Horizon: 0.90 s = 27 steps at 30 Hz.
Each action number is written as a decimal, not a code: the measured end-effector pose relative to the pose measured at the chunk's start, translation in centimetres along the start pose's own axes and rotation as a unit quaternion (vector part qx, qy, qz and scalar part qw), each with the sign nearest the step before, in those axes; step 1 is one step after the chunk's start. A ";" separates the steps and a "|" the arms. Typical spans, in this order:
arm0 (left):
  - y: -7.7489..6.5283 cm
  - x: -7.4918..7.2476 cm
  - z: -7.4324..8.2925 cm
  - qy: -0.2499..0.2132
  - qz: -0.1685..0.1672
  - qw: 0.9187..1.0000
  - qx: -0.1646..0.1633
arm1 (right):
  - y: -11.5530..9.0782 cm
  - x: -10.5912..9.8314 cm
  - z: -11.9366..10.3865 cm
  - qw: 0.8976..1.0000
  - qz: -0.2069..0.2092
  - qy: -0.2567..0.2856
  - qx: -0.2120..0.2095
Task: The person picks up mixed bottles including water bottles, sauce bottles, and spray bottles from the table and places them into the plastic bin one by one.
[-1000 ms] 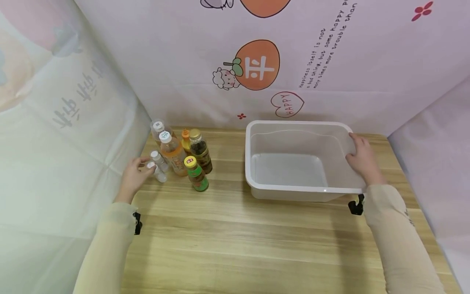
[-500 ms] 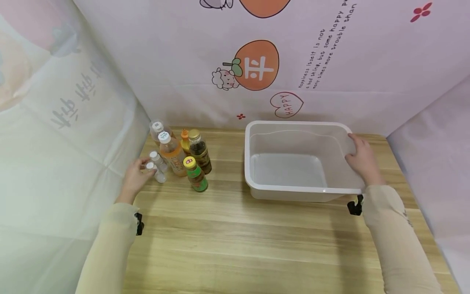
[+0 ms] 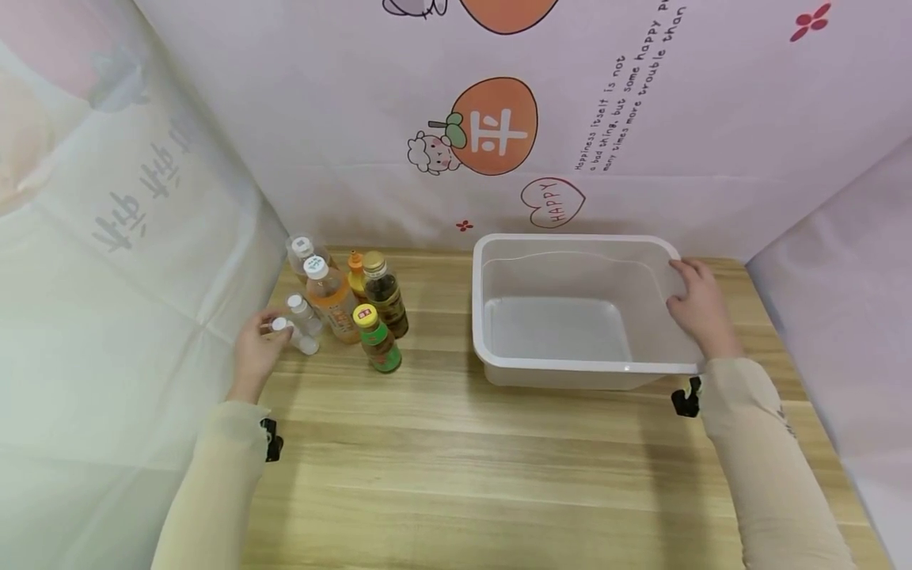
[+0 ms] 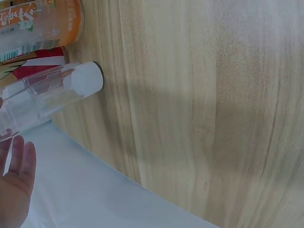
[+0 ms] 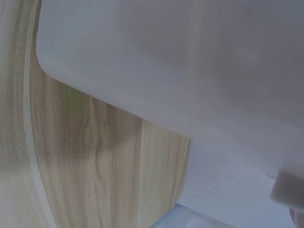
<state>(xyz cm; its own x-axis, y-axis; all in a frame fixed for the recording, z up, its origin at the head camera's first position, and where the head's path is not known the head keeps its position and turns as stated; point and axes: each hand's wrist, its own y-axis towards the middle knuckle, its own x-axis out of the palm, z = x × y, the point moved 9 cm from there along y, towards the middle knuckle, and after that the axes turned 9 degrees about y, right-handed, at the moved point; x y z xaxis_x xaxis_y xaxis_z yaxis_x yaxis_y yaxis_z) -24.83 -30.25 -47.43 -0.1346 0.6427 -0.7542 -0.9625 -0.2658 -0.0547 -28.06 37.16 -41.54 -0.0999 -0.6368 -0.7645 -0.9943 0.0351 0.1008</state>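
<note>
At the left of the head view my left hand [image 3: 259, 348] pinches the top of a small clear bottle [image 3: 299, 339] with a white cap, tilted toward the hand. In the left wrist view this bottle [image 4: 42, 97] shows its white lower end, with the fingers [image 4: 23, 159] beside its other end. Just behind it stands a similar small bottle [image 3: 305, 315]. My right hand [image 3: 701, 310] grips the right rim of a large white plastic bin [image 3: 556, 366]. The right wrist view shows mostly the outside wall of this bin [image 5: 142, 61].
Several bottles cluster at the table's back left: an orange drink bottle [image 3: 333, 305], a dark bottle with a gold cap [image 3: 386, 301], a green-labelled bottle with a yellow cap [image 3: 379, 340]. Printed cloth [image 3: 356, 119] walls the wooden table [image 3: 427, 475] at the back and sides.
The cap end of the small clear bottle has tipped left toward my left hand. My right hand stays on the bin's rim, and the whole head view has shifted slightly.
</note>
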 end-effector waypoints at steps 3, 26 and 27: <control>-0.1 -0.9 -0.7 -0.012 0.032 0.999 -0.026 | 0.0 0.0 -0.3 1.000 0.005 -0.003 -0.011; -0.5 -7.4 3.0 -0.171 0.222 0.959 -0.038 | -0.1 0.0 -0.5 1.000 0.007 0.008 -0.023; -0.4 -7.6 3.4 -0.174 0.226 0.958 -0.032 | -0.1 0.0 -0.5 1.000 0.007 0.007 -0.023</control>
<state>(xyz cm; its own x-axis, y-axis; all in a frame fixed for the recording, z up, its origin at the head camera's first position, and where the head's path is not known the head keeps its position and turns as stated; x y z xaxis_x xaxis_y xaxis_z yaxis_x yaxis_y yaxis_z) -24.21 -32.54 -39.47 -0.6148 0.6491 -0.4479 -0.7728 -0.6093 0.1776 -27.95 36.84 -41.23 -0.1136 -0.6480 -0.7531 -0.9899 0.0092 0.1414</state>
